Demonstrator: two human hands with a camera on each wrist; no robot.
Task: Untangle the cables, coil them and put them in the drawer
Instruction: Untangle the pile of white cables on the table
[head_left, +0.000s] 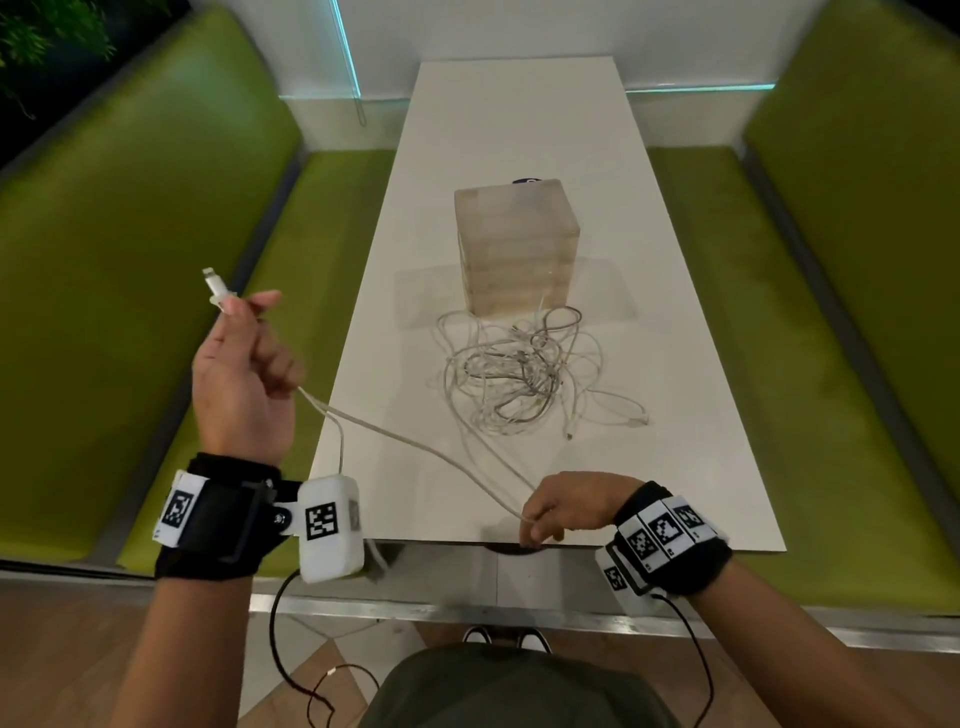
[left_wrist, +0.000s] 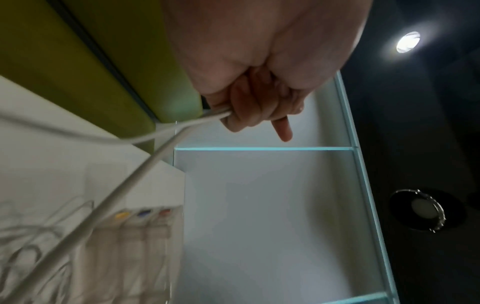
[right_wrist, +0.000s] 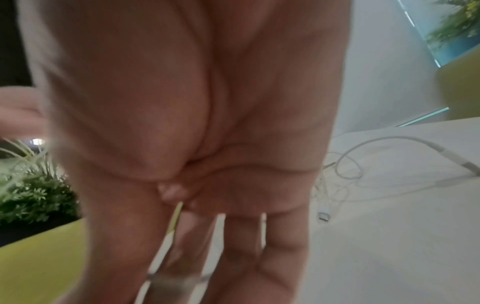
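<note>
- Fingers (left_wrist: 249, 111) of the left hand (head_left: 241, 374) are curled round a white cable (head_left: 415, 447), its plug end (head_left: 217, 288) standing out above the thumb; holding it near the plug probably fixes a starting point for coiling.
- The right hand (head_left: 561, 506), at the table's near edge, pinches the same cable further along, so the span between the hands hangs nearly taut and free of the pile.
- A second strand drops from the left fist toward the table edge; where it ends I cannot tell.
- The remaining cables (head_left: 524, 374) lie knotted on the white table (head_left: 675, 493), just in front of the translucent drawer unit (head_left: 517, 244).
- The drawers appear closed, so nothing looks stowed yet.
- Green benches (head_left: 130, 260) flank the table.
</note>
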